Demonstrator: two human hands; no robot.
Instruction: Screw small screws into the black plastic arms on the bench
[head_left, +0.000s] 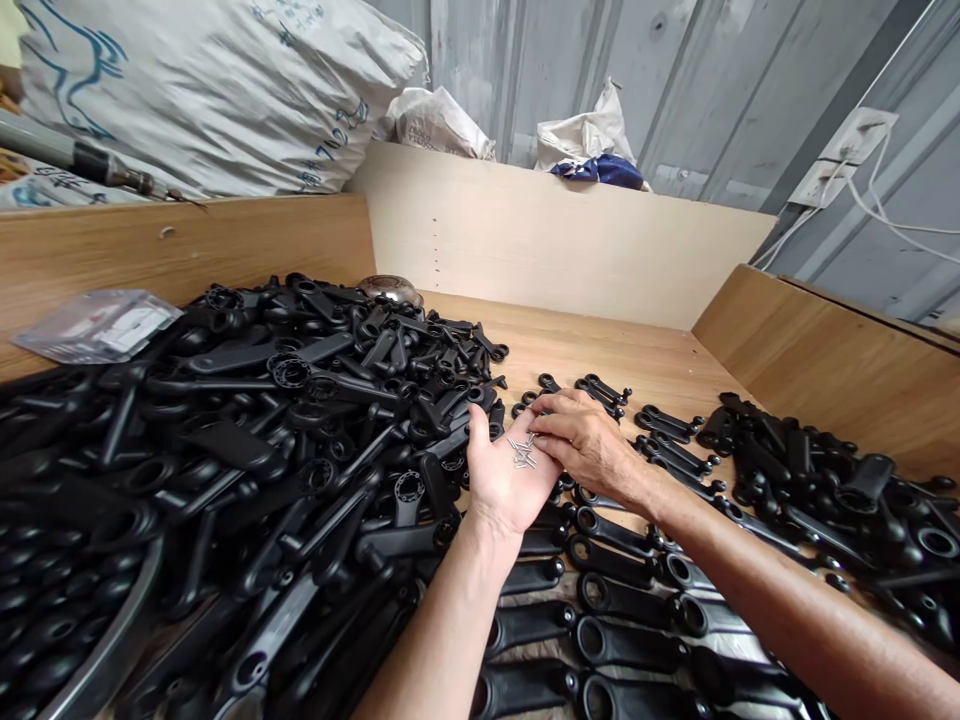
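Observation:
My left hand (506,480) is turned palm up and holds several small silver metal pins (523,452) in its palm, the thumb standing out to the side. Over that palm, my right hand (589,435) reaches in from the right with its fingers bent and the fingertips closed together at the pins. Whatever sits between those fingertips is hidden. Below and beyond both hands, black crank arms (626,645) with ring ends lie in rows on the wooden tabletop (577,345).
A large heap of black crank arms (240,440) covers the left side; a smaller pile (832,490) lies right. A metal-rimmed container (124,640) of black parts stands at lower left. A clear plastic bag (101,325) rests on the heap. Wooden boards (570,240) wall the table.

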